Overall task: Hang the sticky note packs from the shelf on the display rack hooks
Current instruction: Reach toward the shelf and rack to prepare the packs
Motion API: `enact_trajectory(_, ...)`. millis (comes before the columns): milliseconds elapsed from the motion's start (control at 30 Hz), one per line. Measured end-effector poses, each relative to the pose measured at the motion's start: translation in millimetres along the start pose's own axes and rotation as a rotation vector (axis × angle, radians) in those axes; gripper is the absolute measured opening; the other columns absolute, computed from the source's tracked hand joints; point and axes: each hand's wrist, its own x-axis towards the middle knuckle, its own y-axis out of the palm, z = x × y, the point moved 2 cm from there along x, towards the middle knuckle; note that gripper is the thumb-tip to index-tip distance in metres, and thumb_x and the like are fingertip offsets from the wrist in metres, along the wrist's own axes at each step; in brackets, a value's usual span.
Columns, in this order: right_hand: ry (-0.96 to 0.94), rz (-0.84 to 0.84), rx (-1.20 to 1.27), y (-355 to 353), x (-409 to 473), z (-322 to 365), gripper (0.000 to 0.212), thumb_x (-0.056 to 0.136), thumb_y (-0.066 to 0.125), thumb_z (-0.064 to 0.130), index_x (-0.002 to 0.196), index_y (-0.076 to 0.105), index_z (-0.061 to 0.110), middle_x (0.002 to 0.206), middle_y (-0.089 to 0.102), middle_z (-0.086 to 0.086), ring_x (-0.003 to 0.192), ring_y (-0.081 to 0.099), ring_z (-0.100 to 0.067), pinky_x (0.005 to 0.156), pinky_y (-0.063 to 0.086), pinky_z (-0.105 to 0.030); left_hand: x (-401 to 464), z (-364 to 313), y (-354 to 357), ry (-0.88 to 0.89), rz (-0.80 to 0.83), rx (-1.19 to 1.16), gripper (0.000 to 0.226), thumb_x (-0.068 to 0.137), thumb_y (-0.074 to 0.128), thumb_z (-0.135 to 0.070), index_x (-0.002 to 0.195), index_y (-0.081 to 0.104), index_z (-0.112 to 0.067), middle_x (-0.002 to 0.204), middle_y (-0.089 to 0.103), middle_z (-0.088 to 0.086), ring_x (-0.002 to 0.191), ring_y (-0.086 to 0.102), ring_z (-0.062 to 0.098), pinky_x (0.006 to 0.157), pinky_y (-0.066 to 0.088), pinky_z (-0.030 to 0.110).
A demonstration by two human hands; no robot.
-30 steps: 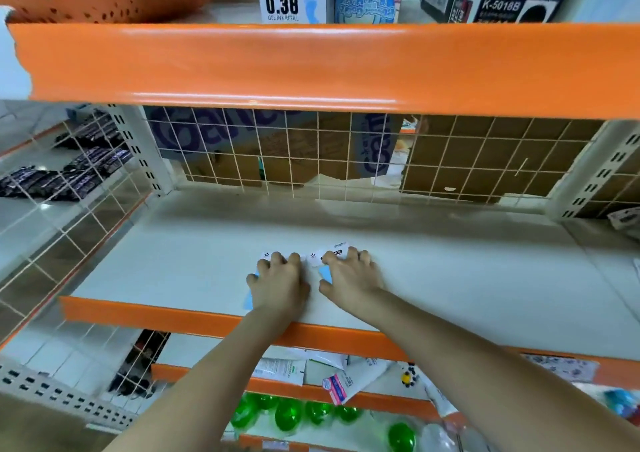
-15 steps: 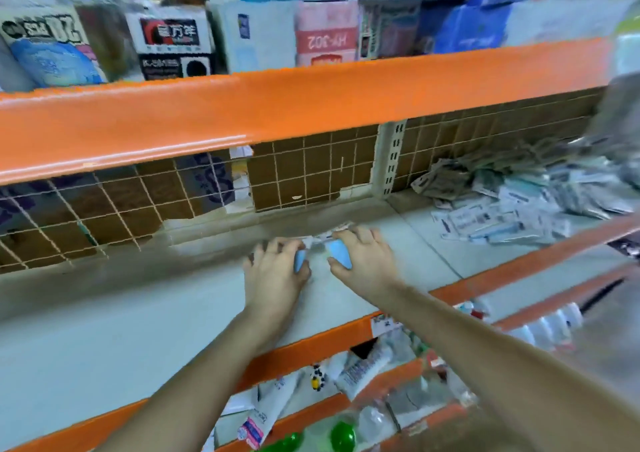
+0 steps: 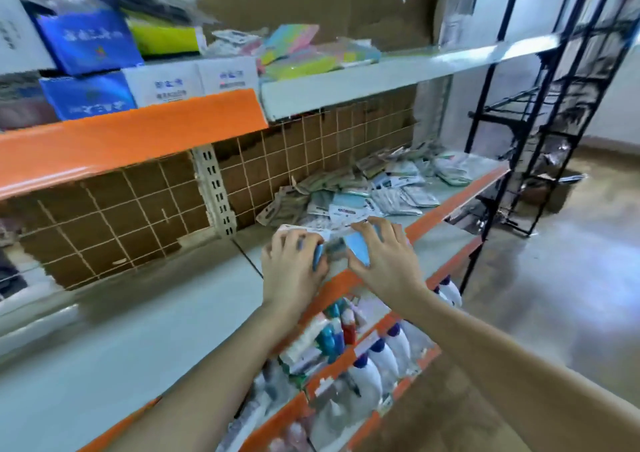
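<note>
Swinging rightward since the earlier frames, the head view is now bringing the black display rack [image 3: 540, 112] into the upper right, while left hand [image 3: 291, 271] and right hand [image 3: 384, 261], close together at centre, are each gripping a blue sticky note pack [image 3: 358, 249] over the shelf [image 3: 173, 313] edge, carrying them off for hanging, which calls for lining each pack's hole onto a hook.

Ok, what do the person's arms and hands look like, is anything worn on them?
Both forearms are bare as far as the frame shows, with no sleeves in view. The left hand and right hand wear no gloves; no watch, ring or bracelet shows.
</note>
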Motion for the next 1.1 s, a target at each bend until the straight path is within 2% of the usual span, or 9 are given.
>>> enact_trajectory(67,0.036,-0.002,-0.016,-15.3,-2.8,-37.5,0.049,0.091,0.054,0.039,0.134,0.051,0.016,0.139,0.044,-0.011,0.127,0.039,-0.034,0.101,0.039,-0.047,14.3,-36.4,18.4,0.022,0.019,-0.017,0.025,0.079,0.069,-0.027,0.103,0.066,-0.02,0.11,0.061,0.004,0.112,0.05,0.034,0.083,0.038,0.044)
enact_trajectory(167,0.065,-0.09,-0.034,-38.3,-8.5,-88.0,0.046,0.083,0.067,0.029,0.123,0.061,0.008,0.127,0.054,-0.018,0.115,0.05,-0.041,0.091,0.048,-0.051,32.5,-88.2,43.3,0.08,0.025,-0.013,0.026,0.077,0.072,-0.027,0.101,0.067,-0.019,0.106,0.061,0.006,0.106,0.054,0.035,0.081,0.041,0.046)
enact_trajectory(300,0.152,-0.103,-0.101,-64.4,-12.1,-147.1,0.048,0.08,0.07,0.031,0.122,0.062,0.009,0.128,0.055,-0.016,0.113,0.052,-0.04,0.092,0.048,-0.048,53.9,-147.6,76.2,0.155,0.053,-0.035,0.03,0.088,0.057,-0.039,0.115,0.058,-0.027,0.12,0.052,-0.002,0.12,0.041,0.026,0.09,0.034,0.043)
enact_trajectory(433,0.218,-0.195,-0.111,-82.2,-12.8,-201.3,0.046,0.075,0.074,0.026,0.116,0.065,0.008,0.12,0.059,-0.019,0.104,0.056,-0.043,0.088,0.051,-0.049,80.1,-201.6,103.6,0.221,0.057,-0.118,0.03,0.09,0.056,-0.037,0.116,0.06,-0.023,0.121,0.054,0.001,0.122,0.042,0.025,0.094,0.036,0.044)
enact_trajectory(567,0.281,-0.25,-0.118,-94.4,-3.4,-259.3,0.045,0.075,0.074,0.025,0.115,0.064,0.009,0.121,0.058,-0.018,0.108,0.054,-0.04,0.085,0.052,-0.049,111.1,-258.0,130.8,0.318,-0.02,-0.172,0.024,0.081,0.071,-0.031,0.098,0.067,-0.014,0.104,0.064,0.009,0.104,0.058,0.032,0.083,0.043,0.045)
enact_trajectory(700,0.346,-0.277,-0.163,-101.0,13.3,-325.3,0.045,0.078,0.074,0.028,0.117,0.062,0.01,0.124,0.056,-0.015,0.109,0.052,-0.036,0.085,0.052,-0.045,152.9,-307.8,176.2,0.395,-0.01,-0.225,0.024,0.085,0.063,-0.035,0.104,0.065,-0.019,0.109,0.061,0.005,0.106,0.054,0.031,0.086,0.038,0.042)
enact_trajectory(900,0.438,-0.272,-0.24,-112.2,60.4,-432.2,0.048,0.086,0.064,0.035,0.128,0.055,0.014,0.135,0.048,-0.013,0.121,0.043,-0.031,0.094,0.047,-0.044,234.0,-381.7,240.3,0.473,-0.03,-0.245,0.029,0.072,0.076,-0.032,0.097,0.067,-0.02,0.096,0.063,0.006,0.091,0.059,0.03,0.074,0.045,0.041)
enact_trajectory(1100,0.506,-0.337,-0.259,-120.5,112.7,-523.8,0.046,0.085,0.063,0.036,0.125,0.055,0.015,0.134,0.048,-0.01,0.117,0.045,-0.03,0.094,0.046,-0.042,309.4,-442.3,304.4,0.512,-0.018,-0.238,0.033,0.07,0.077,-0.035,0.098,0.066,-0.019,0.097,0.063,0.007,0.092,0.06,0.03,0.072,0.047,0.043)
